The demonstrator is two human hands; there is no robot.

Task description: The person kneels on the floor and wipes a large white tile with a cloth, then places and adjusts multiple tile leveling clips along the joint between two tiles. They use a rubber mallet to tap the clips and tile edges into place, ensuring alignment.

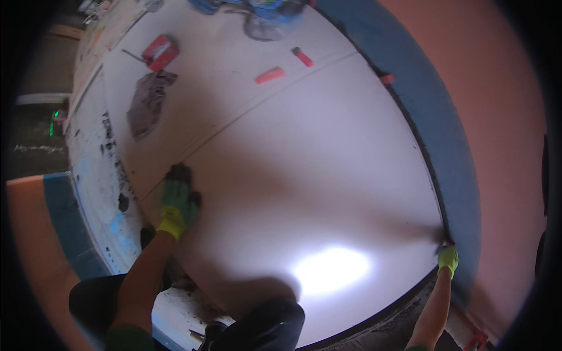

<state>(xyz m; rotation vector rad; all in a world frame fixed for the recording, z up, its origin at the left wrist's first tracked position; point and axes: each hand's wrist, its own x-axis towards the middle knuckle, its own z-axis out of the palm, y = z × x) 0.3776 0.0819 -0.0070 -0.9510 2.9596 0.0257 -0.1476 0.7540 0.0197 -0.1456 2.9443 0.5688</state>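
Observation:
A large pale tile lies on the floor below me, with a bright patch of light on its near part. My left hand, in a green and yellow glove with dark fingertips, lies flat on the tile near its left edge, just by a seam line. Its fingers are stretched out. At the tile's right edge, by the foot of the wall, my right hand wears the same kind of glove. Its fingers look closed at the dark gap there; whatever they hold, if anything, is too small to make out.
Beyond the seam lie two red wedge-like pieces, one pale red and one dark-ended. A crumpled grey rag, a red box and a blue tool rest farther off. A blue-and-orange wall curves along the right.

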